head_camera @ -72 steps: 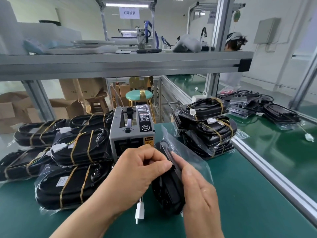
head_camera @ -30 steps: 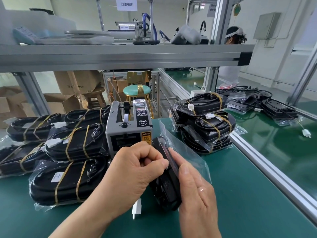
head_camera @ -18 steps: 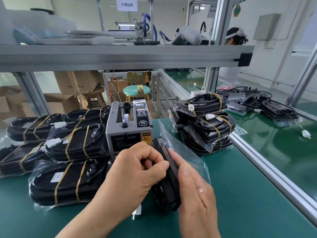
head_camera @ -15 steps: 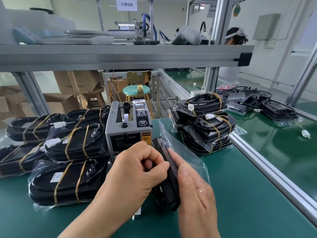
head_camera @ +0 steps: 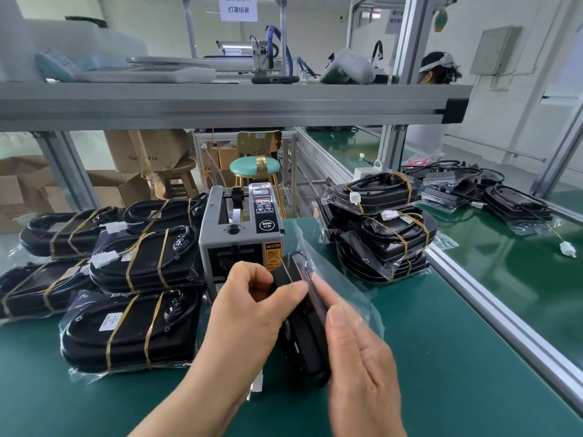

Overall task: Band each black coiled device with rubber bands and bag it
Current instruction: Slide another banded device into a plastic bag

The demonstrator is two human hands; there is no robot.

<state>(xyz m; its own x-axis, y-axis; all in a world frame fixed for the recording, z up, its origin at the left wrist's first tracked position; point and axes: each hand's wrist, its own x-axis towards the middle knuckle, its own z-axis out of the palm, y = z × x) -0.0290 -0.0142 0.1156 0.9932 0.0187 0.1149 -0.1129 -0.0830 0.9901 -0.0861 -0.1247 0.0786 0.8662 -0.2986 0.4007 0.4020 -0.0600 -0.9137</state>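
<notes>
A black coiled device (head_camera: 304, 339) stands on edge above the green bench, partly inside a clear plastic bag (head_camera: 344, 279). My left hand (head_camera: 252, 313) grips its upper left edge, thumb and fingers curled over it. My right hand (head_camera: 359, 361) lies along the bag's right side with fingers straight, pressing the film against the device. A white connector (head_camera: 257, 381) shows under my left wrist, mostly hidden. Banded, bagged devices (head_camera: 132, 329) lie at the left, and a second stack (head_camera: 381, 234) sits at the right.
A grey tape dispenser (head_camera: 241, 238) stands just behind my hands. An aluminium rail (head_camera: 492, 313) runs along the bench's right side, with more black devices (head_camera: 511, 203) beyond it. A metal shelf (head_camera: 220, 102) spans overhead. A person sits at the far right back.
My hands and the device have stayed nearly still. The white connector has dropped further out of sight under my left wrist, and the view has shifted slightly.
</notes>
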